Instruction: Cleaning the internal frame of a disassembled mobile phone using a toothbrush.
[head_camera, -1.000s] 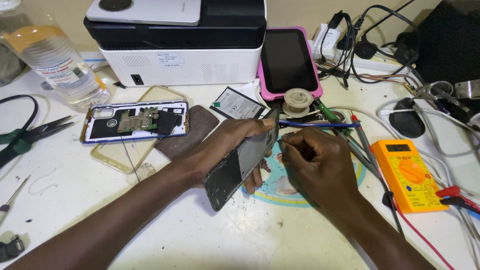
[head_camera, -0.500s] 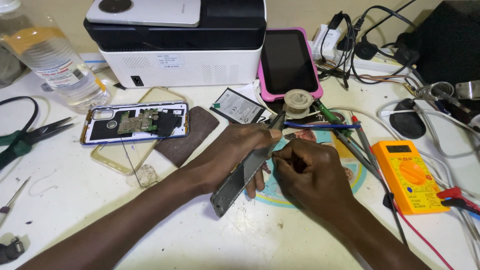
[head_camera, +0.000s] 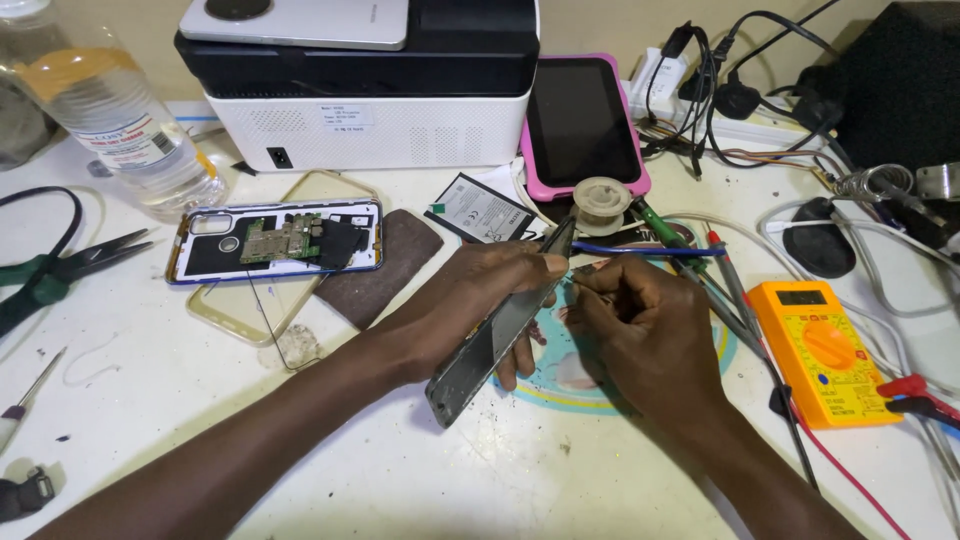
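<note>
So the left hand (head_camera: 480, 290) has its fingers clamped around a thin grey phone panel (head_camera: 495, 335), held on edge and tilted so one end points down at the white table (head_camera: 400, 470) and the other end points up toward the spool of solder wire (head_camera: 601, 199). The right hand (head_camera: 650, 335) sits just beside it, fingers pinched together on a slim tool (head_camera: 585, 270) whose tip meets the upper end of the panel; the tool is mostly hidden by the fingers so I can't tell exactly what it is. Both hands hover over a round colourful mat (head_camera: 580, 375). Off to the left lies an opened phone body (head_camera: 275, 240) with its circuit board showing, resting on a clear case (head_camera: 240, 310), and a brown pad (head_camera: 385, 265) touches its right end. A flat battery (head_camera: 480, 210) sits between the brown pad and the solder spool. Behind all that there's a black and white printer (head_camera: 370, 90) with a white phone (head_camera: 295, 20) lying on top, plus a tablet in a pink case (head_camera: 585, 120) leaning next to it. An orange multimeter (head_camera: 820, 350) is on the right, near the right wrist, with probe leads running past. A plastic bottle (head_camera: 115, 120) and green-handled pliers (head_camera: 60, 270) are well off on the left edge.
</note>
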